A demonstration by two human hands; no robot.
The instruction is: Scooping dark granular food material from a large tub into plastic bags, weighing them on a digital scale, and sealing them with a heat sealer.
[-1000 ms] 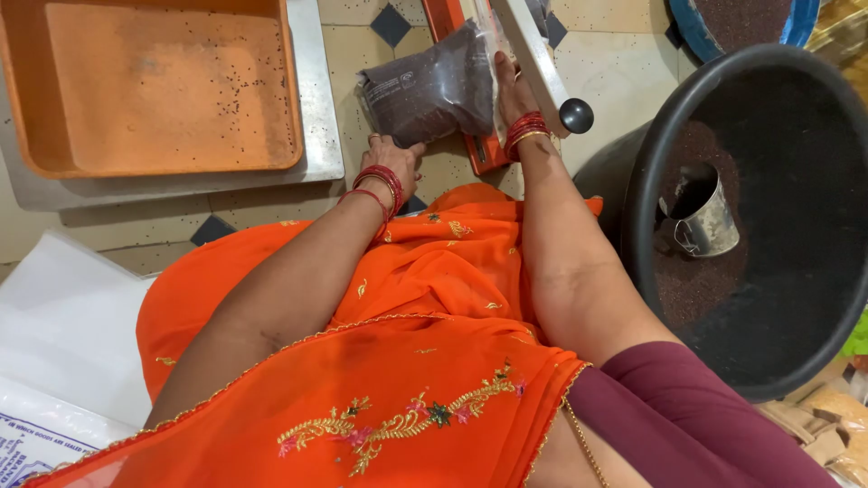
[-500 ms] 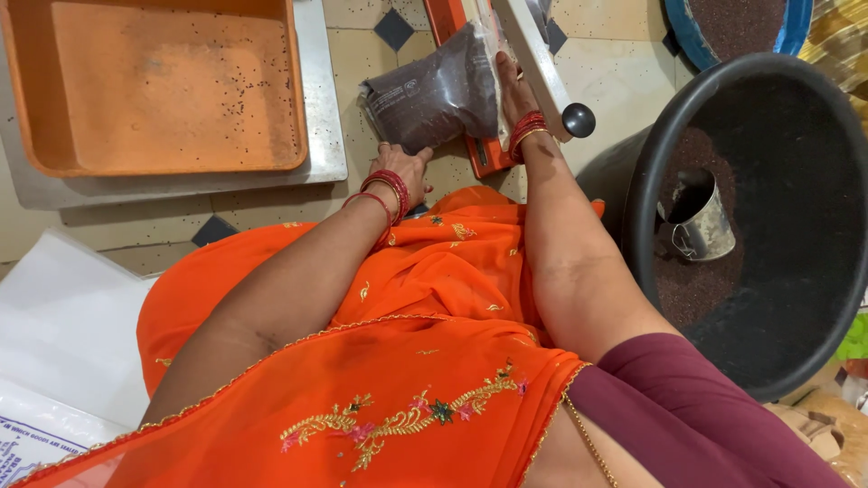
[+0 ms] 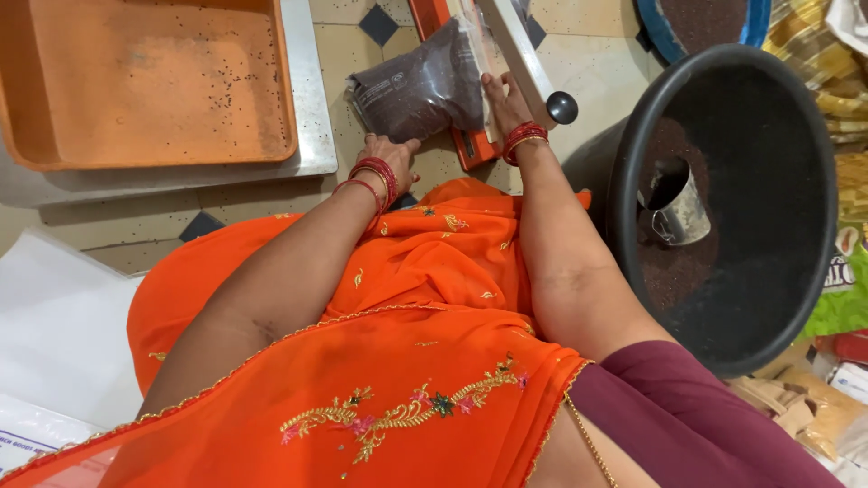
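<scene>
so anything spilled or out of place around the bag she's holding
Yes: dark seeds are scattered loose across the orange tray at upper left, away from the seed bag. The left hand and right hand hold that bag at the sealer; nothing else looks odd.

Single head cam, steep downward, close over lap, floor ahead
</scene>
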